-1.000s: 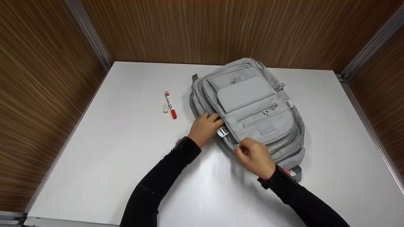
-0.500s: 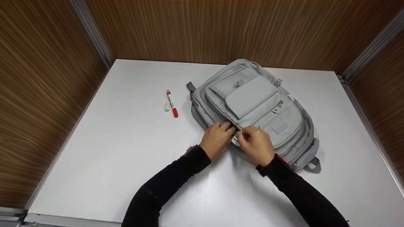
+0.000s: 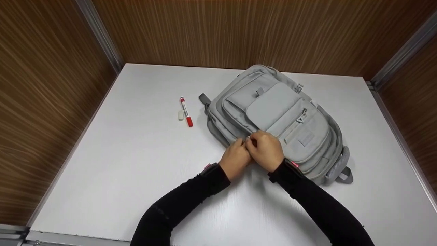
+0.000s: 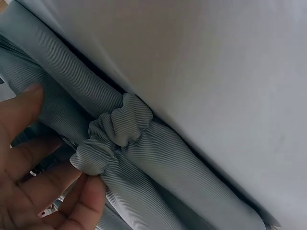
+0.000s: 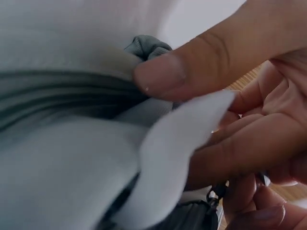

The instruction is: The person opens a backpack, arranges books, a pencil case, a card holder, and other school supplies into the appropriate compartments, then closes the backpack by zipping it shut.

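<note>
A light grey backpack (image 3: 273, 106) lies front up and slanted on the white table. At its near left side, my left hand (image 3: 235, 159) grips the fabric edge; the left wrist view shows its fingers (image 4: 50, 184) curled by a gathered strip of cloth (image 4: 129, 120). Right against it, my right hand (image 3: 268, 150) pinches a small white zipper pull at the side seam, mostly hidden by the fingers. Close to the right wrist camera, a wavy white plastic piece (image 5: 163, 158) crosses in front of the index finger, below the thumb (image 5: 163, 74).
Left of the backpack lie a red and white marker (image 3: 186, 112) and a small pale block (image 3: 180, 115) beside it. Wood-grain panels (image 3: 218, 30) enclose the white table (image 3: 119, 153) at the back and sides. A dark grey strap loop (image 3: 346, 176) sticks out at the bag's lower right.
My right hand has travelled up and left along the bag's side seam to meet the left hand. The backpack has swung to the right at its lower end, and the left hand moved right with it.
</note>
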`<act>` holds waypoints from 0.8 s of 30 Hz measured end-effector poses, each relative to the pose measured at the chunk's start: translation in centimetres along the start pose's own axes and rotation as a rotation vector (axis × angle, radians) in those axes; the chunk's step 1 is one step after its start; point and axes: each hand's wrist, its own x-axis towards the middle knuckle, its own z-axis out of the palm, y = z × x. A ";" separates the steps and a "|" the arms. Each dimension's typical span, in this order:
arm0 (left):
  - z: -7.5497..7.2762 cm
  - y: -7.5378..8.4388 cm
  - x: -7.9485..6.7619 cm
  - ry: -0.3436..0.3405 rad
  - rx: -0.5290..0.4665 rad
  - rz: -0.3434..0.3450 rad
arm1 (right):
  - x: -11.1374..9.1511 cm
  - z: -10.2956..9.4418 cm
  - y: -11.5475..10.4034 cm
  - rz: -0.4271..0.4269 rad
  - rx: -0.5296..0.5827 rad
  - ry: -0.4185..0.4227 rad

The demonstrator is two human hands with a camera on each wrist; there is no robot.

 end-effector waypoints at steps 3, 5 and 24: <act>0.1 0.1 -0.1 0.007 0.007 0.009 | -0.2 -0.1 0.0 -0.003 -0.022 -0.016; 0.1 0.2 -0.2 0.004 0.016 0.018 | -0.3 -0.1 0.2 -0.010 -0.023 -0.030; -2.7 3.7 -0.2 -0.157 -0.047 -0.046 | -0.7 -6.8 6.2 -0.043 -0.124 -0.088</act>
